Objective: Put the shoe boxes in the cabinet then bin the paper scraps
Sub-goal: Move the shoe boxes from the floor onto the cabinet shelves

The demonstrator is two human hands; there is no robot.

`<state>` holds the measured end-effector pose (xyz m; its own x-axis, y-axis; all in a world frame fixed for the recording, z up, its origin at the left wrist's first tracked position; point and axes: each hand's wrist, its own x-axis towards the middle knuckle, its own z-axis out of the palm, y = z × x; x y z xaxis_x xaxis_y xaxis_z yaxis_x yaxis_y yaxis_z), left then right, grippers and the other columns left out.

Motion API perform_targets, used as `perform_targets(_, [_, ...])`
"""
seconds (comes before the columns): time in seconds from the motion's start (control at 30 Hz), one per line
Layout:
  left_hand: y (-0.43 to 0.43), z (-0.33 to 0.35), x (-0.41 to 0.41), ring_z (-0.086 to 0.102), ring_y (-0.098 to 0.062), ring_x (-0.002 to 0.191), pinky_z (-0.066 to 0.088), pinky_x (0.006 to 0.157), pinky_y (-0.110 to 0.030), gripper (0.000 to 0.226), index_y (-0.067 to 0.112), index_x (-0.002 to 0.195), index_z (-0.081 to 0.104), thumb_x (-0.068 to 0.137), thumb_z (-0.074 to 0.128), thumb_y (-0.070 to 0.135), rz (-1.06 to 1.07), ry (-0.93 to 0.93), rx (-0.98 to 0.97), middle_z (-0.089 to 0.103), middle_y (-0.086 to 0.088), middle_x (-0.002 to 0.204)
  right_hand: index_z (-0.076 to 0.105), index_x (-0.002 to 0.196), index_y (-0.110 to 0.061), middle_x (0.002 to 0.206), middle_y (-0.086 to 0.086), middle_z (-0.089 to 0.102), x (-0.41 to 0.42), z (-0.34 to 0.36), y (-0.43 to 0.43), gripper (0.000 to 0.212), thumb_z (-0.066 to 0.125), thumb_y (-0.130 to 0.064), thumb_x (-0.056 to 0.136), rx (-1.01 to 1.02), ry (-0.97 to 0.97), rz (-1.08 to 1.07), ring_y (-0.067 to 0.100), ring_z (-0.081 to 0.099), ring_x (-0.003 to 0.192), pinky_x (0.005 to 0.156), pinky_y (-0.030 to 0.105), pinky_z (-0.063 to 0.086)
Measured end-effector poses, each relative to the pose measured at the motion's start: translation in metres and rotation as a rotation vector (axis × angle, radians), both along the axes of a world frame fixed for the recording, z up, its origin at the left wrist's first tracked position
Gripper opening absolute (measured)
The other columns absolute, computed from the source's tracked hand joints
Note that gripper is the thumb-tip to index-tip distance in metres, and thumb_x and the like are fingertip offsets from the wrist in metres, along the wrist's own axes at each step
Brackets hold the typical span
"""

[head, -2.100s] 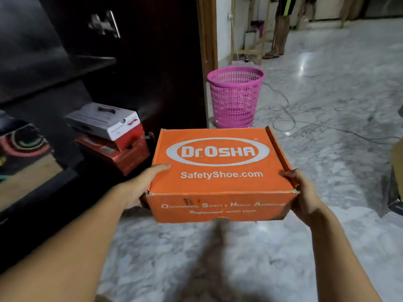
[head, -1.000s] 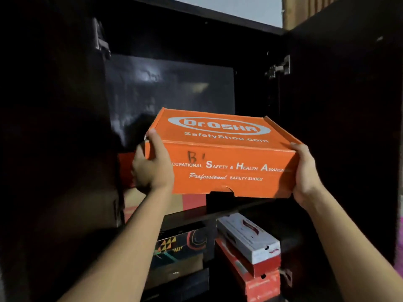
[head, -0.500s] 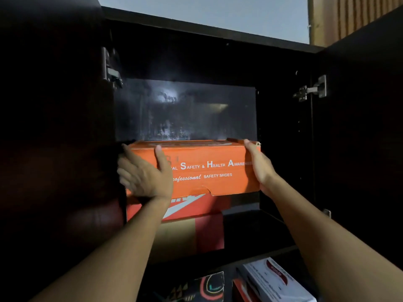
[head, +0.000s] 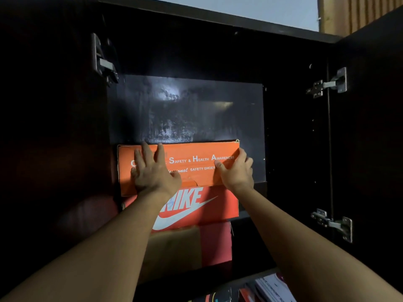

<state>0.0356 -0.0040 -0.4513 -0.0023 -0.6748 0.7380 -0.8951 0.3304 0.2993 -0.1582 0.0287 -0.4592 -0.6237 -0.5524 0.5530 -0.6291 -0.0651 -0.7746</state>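
While the left hand [head: 156, 173] presses flat on the orange shoe box [head: 196, 162] atop the Nike box [head: 196, 205] in the cabinet [head: 294, 127], and the right hand [head: 236, 171] sits at its right end, grip unclear, an even push should seat it square.

left grip [head: 153, 176], right grip [head: 236, 172]: both bare.

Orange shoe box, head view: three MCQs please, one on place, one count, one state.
1. The orange box rests on: A the Nike box; B the floor; C a bare shelf.
2. Metal hinges in view: A one; B three; C six.
3. The left hand is: A flat on the box front; B fisted; C off the box.

Answers: 1 A, its base sits on the Nike lid. 2 B, one at left, two at right. 3 A, straight fingers spread on the front.
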Motion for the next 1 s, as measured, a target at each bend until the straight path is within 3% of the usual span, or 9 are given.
perform_targets(0.13, [0.003, 0.002, -0.003, -0.014, -0.030, 0.149, 0.014, 0.118, -0.051, 0.101, 0.032, 0.155, -0.002, 0.079, 0.062, 0.051, 0.008, -0.021, 0.080, -0.020, -0.006, 0.161, 0.030, 0.144, -0.022, 0.141, 0.005, 0.035, 0.000, -0.002, 0.004, 0.075, 0.064, -0.057, 0.086, 0.040, 0.061, -0.042, 0.033, 0.045, 0.128, 0.095, 0.048, 0.043])
perform_targets(0.3, [0.016, 0.006, 0.003, -0.019, -0.032, 0.148, 0.013, 0.116, -0.058, 0.102, 0.030, 0.155, 0.000, 0.077, 0.063, 0.054, 0.017, -0.118, 0.201, -0.029, -0.008, 0.158, 0.035, 0.149, -0.023, 0.147, 0.002, 0.040, -0.016, -0.011, 0.031, 0.077, 0.068, -0.052, 0.085, 0.171, 0.160, 0.107, 0.027, 0.049, 0.131, 0.106, 0.044, 0.042])
perform_targets(0.43, [0.043, -0.017, -0.013, -0.003, -0.037, 0.148, 0.015, 0.117, -0.052, 0.082, 0.022, 0.150, 0.024, 0.081, 0.058, 0.052, -0.025, -0.205, 0.112, 0.007, -0.020, 0.160, 0.056, 0.134, -0.026, 0.131, 0.002, 0.061, -0.027, -0.034, 0.078, 0.046, 0.064, -0.042, 0.091, 0.178, 0.231, 0.132, 0.023, 0.058, 0.123, 0.100, 0.035, 0.047])
perform_targets(0.5, [0.064, -0.034, -0.026, 0.022, -0.037, 0.142, 0.029, 0.113, -0.046, 0.070, 0.020, 0.142, 0.040, 0.082, 0.058, 0.052, -0.153, -0.203, 0.082, 0.037, -0.018, 0.149, 0.057, 0.135, -0.024, 0.134, 0.003, 0.060, -0.033, -0.051, 0.106, 0.044, 0.060, -0.038, 0.094, 0.186, 0.263, 0.120, 0.023, 0.056, 0.124, 0.103, 0.038, 0.046])
perform_targets(0.57, [0.088, -0.054, -0.042, 0.043, -0.033, 0.129, 0.041, 0.103, -0.041, 0.054, 0.018, 0.130, 0.055, 0.084, 0.058, 0.047, -0.341, -0.150, 0.115, 0.056, -0.013, 0.133, 0.057, 0.136, -0.021, 0.137, 0.004, 0.058, -0.043, -0.073, 0.137, 0.044, 0.060, -0.036, 0.094, 0.179, 0.275, 0.101, 0.021, 0.054, 0.128, 0.108, 0.036, 0.042])
perform_targets(0.7, [0.147, -0.115, -0.073, 0.057, -0.028, 0.118, 0.046, 0.096, -0.034, 0.039, 0.022, 0.121, 0.063, 0.088, 0.060, 0.042, -0.686, -0.150, 0.282, 0.065, -0.005, 0.124, 0.059, 0.134, -0.022, 0.136, 0.003, 0.060, -0.057, -0.133, 0.213, 0.041, 0.060, -0.034, 0.095, 0.174, 0.199, 0.051, 0.018, 0.055, 0.126, 0.108, 0.031, 0.042])
perform_targets(0.93, [0.240, -0.214, -0.128, 0.061, -0.021, 0.112, 0.042, 0.085, -0.024, 0.036, 0.028, 0.120, 0.066, 0.087, 0.063, 0.043, -0.990, -0.225, 0.479, 0.066, -0.001, 0.123, 0.057, 0.136, -0.018, 0.136, 0.008, 0.056, -0.074, -0.254, 0.354, 0.039, 0.053, -0.024, 0.098, 0.379, 0.158, -0.154, 0.022, 0.053, 0.126, 0.105, 0.029, 0.039])
perform_targets(1.0, [0.269, -0.240, -0.145, 0.060, -0.020, 0.112, 0.046, 0.090, -0.027, 0.038, 0.029, 0.120, 0.065, 0.086, 0.062, 0.047, -1.085, -0.281, 0.520, 0.066, 0.001, 0.121, 0.057, 0.136, -0.017, 0.136, 0.008, 0.056, -0.077, -0.280, 0.394, 0.038, 0.054, -0.023, 0.098, 0.423, 0.111, -0.216, 0.021, 0.052, 0.127, 0.105, 0.027, 0.037])
